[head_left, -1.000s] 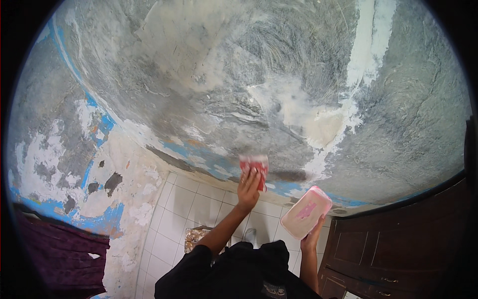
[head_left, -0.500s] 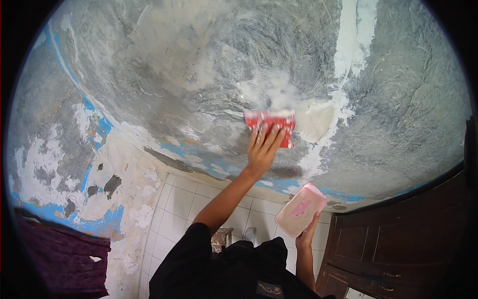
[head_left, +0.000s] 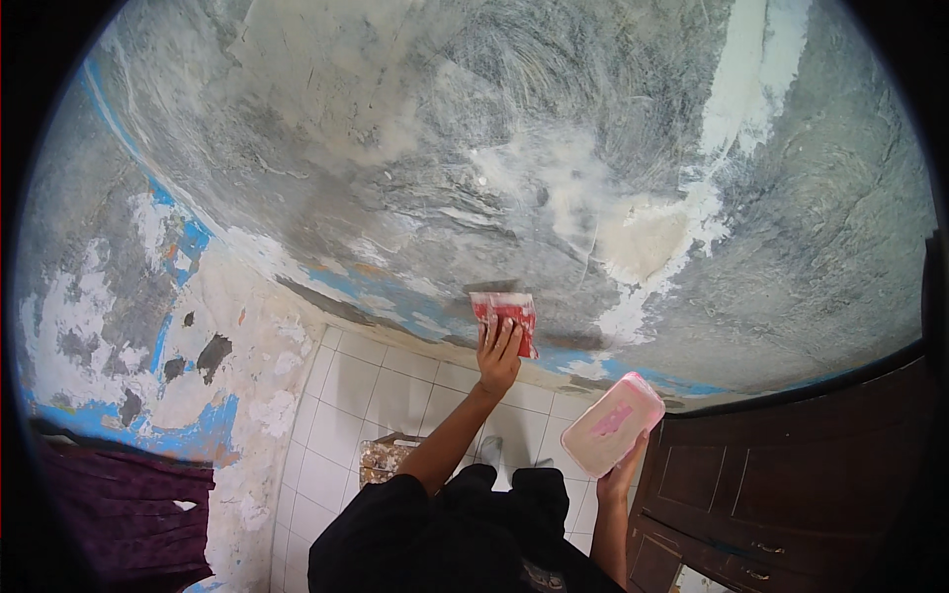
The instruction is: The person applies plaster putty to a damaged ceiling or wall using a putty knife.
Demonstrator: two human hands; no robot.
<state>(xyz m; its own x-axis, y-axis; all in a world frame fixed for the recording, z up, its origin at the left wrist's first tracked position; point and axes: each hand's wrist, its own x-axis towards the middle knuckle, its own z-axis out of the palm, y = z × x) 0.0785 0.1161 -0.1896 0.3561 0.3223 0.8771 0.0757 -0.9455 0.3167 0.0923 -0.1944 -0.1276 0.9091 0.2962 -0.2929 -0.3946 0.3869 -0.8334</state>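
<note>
While a patchy grey wall (head_left: pixel 395 119) spreads ahead, both hands are full.
Left to right: a purple curtain (head_left: pixel 129 514); a speckled stool (head_left: pixel 384 462) on white tiles (head_left: pixel 341 395); the left hand (head_left: pixel 499 368), its grip clamped on a red scraper (head_left: pixel 512 341) at the wall's lower part, contact unclear; a slanted pink tub (head_left: pixel 615 425) of pale paste, the right hand's (head_left: pixel 619 482) grip closed on its lower right edge; a dark brown cabinet (head_left: pixel 791 474).
</note>
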